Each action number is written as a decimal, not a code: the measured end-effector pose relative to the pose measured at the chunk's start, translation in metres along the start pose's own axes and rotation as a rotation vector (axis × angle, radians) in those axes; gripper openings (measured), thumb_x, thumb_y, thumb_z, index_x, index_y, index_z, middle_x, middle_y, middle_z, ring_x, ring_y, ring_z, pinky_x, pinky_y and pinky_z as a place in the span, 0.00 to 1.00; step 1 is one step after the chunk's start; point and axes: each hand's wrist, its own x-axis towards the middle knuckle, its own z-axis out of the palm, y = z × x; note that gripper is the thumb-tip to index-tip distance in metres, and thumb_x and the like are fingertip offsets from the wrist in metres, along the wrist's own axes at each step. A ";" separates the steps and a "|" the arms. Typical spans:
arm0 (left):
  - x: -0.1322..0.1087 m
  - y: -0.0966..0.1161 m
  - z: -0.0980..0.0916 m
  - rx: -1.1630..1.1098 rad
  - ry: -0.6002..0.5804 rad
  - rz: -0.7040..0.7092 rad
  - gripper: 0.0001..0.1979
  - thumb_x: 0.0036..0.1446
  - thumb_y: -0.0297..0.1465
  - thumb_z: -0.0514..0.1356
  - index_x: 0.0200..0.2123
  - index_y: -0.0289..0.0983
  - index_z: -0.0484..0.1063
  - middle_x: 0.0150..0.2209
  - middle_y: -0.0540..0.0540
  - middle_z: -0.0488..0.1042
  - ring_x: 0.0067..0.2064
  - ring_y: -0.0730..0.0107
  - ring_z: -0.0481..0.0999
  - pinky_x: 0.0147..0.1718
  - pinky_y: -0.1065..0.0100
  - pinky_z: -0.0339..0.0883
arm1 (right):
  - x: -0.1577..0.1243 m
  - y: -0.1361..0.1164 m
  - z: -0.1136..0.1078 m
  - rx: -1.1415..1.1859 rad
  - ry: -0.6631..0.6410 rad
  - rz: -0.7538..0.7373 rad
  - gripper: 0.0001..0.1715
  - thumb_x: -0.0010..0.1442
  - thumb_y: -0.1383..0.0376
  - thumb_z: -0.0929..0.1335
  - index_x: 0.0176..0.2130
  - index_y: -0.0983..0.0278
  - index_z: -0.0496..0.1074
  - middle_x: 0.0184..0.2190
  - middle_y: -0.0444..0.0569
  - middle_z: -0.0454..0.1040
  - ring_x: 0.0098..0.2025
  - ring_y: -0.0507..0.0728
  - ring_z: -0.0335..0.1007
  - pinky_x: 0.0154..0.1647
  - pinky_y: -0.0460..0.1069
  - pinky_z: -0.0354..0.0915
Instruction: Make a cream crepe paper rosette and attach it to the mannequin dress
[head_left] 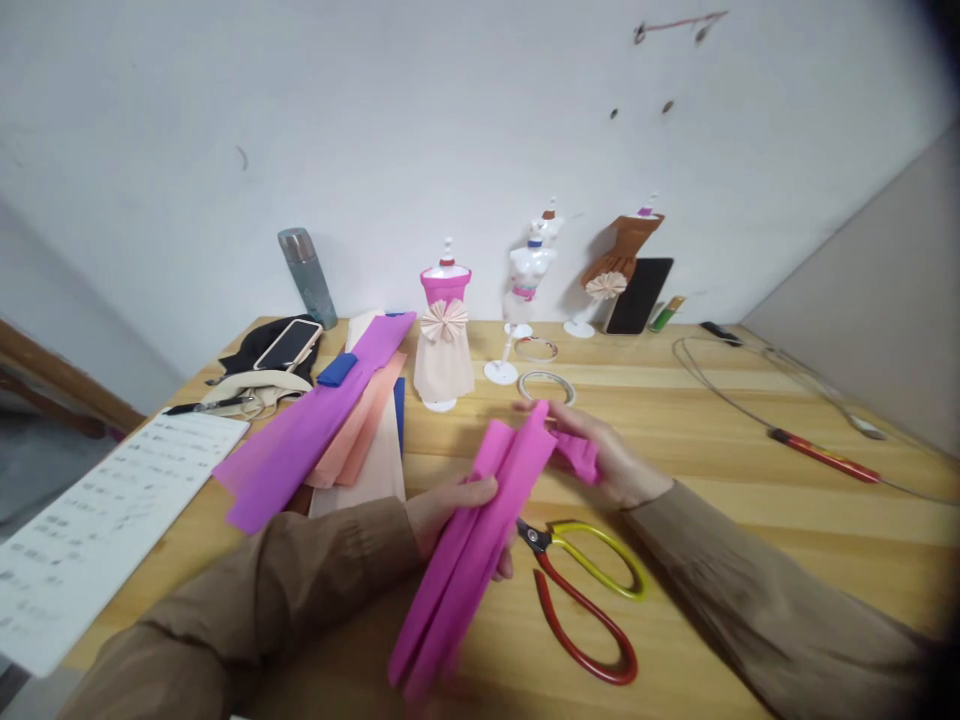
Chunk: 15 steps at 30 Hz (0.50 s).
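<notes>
A long folded strip of bright pink crepe paper (480, 550) slants up across the table in front of me. My left hand (446, 508) is closed around its middle, thumb on top and fingertips showing below. At the upper end, my right hand (611, 458) has its fingers behind the paper, with a loose pink flap hanging beside them. That hand's grip is partly hidden. Scissors (592, 600) with one yellow and one red handle lie on the table just below, their blades covered by the paper. Beyond my hands stands a small dress form (444, 335) in a pink top and cream skirt with a fan bow.
Purple paper (322, 425) and peach paper (364, 425) lie at left, near a phone (289, 345), a flask (307, 278) and a written sheet (112, 525). Tape rolls (547, 388), other dress forms (531, 270) and a black tablet (640, 297) stand behind. A red-handled corded tool (825, 457) lies right.
</notes>
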 end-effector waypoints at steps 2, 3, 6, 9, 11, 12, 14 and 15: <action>-0.001 0.002 0.000 0.039 -0.019 -0.025 0.23 0.44 0.53 0.62 0.30 0.39 0.77 0.26 0.43 0.74 0.25 0.62 0.77 0.24 0.63 0.72 | 0.003 -0.005 -0.004 0.050 0.021 -0.023 0.30 0.54 0.44 0.67 0.50 0.57 0.72 0.21 0.44 0.70 0.22 0.54 0.67 0.21 0.48 0.61; -0.001 0.002 -0.001 0.052 -0.021 -0.036 0.24 0.44 0.54 0.61 0.29 0.39 0.77 0.27 0.42 0.74 0.25 0.63 0.77 0.25 0.63 0.73 | 0.003 -0.006 -0.003 0.046 0.028 -0.029 0.30 0.53 0.45 0.68 0.50 0.57 0.72 0.21 0.43 0.69 0.21 0.52 0.64 0.19 0.47 0.58; -0.001 0.002 -0.005 0.076 -0.024 -0.052 0.25 0.46 0.55 0.58 0.29 0.39 0.77 0.26 0.42 0.75 0.26 0.64 0.77 0.26 0.64 0.73 | 0.002 -0.002 0.008 -0.101 -0.010 -0.038 0.24 0.53 0.48 0.70 0.41 0.61 0.76 0.18 0.43 0.68 0.16 0.49 0.56 0.16 0.46 0.50; -0.003 0.003 -0.006 0.028 -0.019 -0.039 0.22 0.49 0.52 0.59 0.35 0.41 0.76 0.27 0.43 0.75 0.24 0.65 0.76 0.24 0.65 0.72 | -0.001 0.004 0.021 -0.213 -0.123 -0.005 0.26 0.58 0.46 0.65 0.39 0.64 0.76 0.16 0.44 0.68 0.13 0.48 0.51 0.14 0.46 0.46; -0.005 0.005 -0.006 -0.016 -0.039 -0.020 0.21 0.49 0.48 0.62 0.41 0.41 0.75 0.28 0.45 0.74 0.23 0.65 0.75 0.24 0.65 0.71 | 0.003 0.004 0.024 -0.329 -0.131 -0.036 0.28 0.60 0.46 0.62 0.43 0.65 0.75 0.16 0.44 0.69 0.13 0.49 0.53 0.14 0.46 0.48; -0.006 0.006 -0.005 -0.025 -0.063 -0.023 0.22 0.49 0.47 0.63 0.43 0.39 0.74 0.28 0.45 0.74 0.23 0.65 0.75 0.24 0.64 0.71 | 0.006 0.003 0.024 -0.418 -0.123 -0.080 0.28 0.61 0.47 0.61 0.45 0.65 0.75 0.18 0.45 0.71 0.14 0.50 0.55 0.15 0.46 0.51; -0.007 0.008 -0.004 -0.023 -0.119 -0.054 0.23 0.48 0.44 0.64 0.44 0.35 0.73 0.28 0.45 0.74 0.22 0.66 0.74 0.24 0.64 0.70 | 0.016 0.000 0.023 -0.691 -0.173 -0.223 0.24 0.62 0.52 0.62 0.48 0.64 0.75 0.27 0.49 0.76 0.22 0.52 0.66 0.22 0.47 0.60; -0.008 0.008 -0.004 -0.023 -0.139 -0.069 0.24 0.48 0.43 0.65 0.44 0.33 0.73 0.28 0.45 0.74 0.22 0.67 0.74 0.24 0.64 0.69 | 0.022 -0.001 0.024 -0.839 -0.235 -0.313 0.23 0.62 0.55 0.62 0.51 0.62 0.74 0.34 0.50 0.78 0.28 0.54 0.71 0.28 0.48 0.64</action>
